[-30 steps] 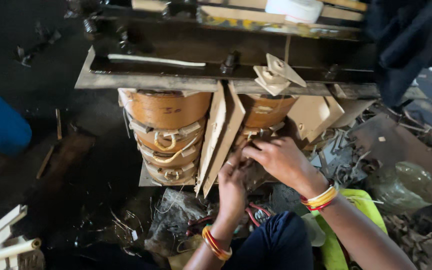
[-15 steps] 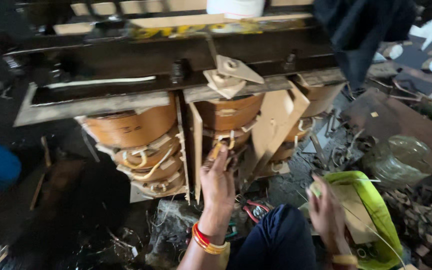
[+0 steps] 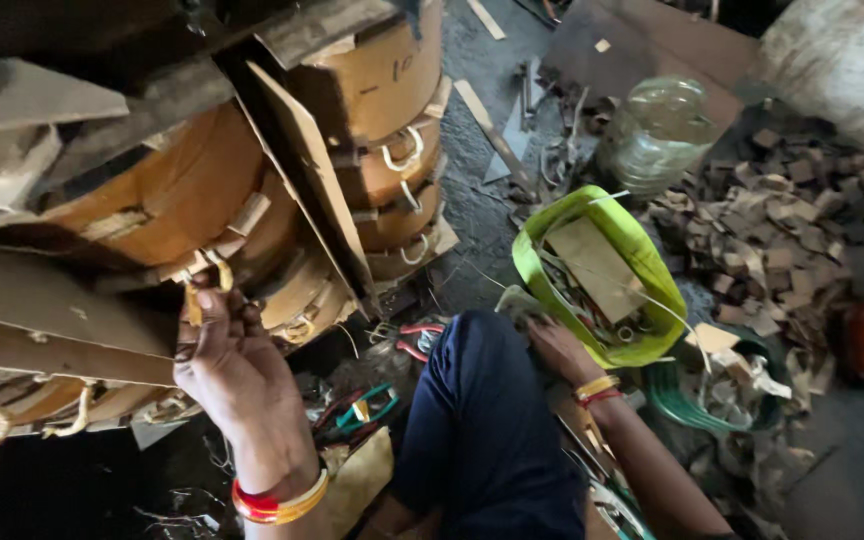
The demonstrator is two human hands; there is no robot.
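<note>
My left hand (image 3: 234, 372) is raised against the big brown wound coils (image 3: 167, 190). Its fingers pinch a short yellow sleeved lead (image 3: 195, 300) that sticks out between the coil layers. Stiff brown insulation boards (image 3: 312, 180) stand between the coils. My right hand (image 3: 555, 348) is down beside my knee, at the near rim of a lime-green tub (image 3: 542, 275). Its fingers are partly hidden behind my dark trouser leg (image 3: 492, 430), and I cannot tell whether they hold anything. Both wrists wear red and yellow bangles.
The green tub holds a cardboard piece and wire scraps. A clear plastic jar (image 3: 657, 130) stands behind it. A heap of brown card offcuts (image 3: 782, 220) lies to the right, a dark green basket (image 3: 712, 400) below it. Red-handled and green-handled pliers (image 3: 372, 405) lie on the floor.
My right hand left the coils and dropped to the green tub at my right. My left hand stayed at the coil leads. The view swung right and closer.
</note>
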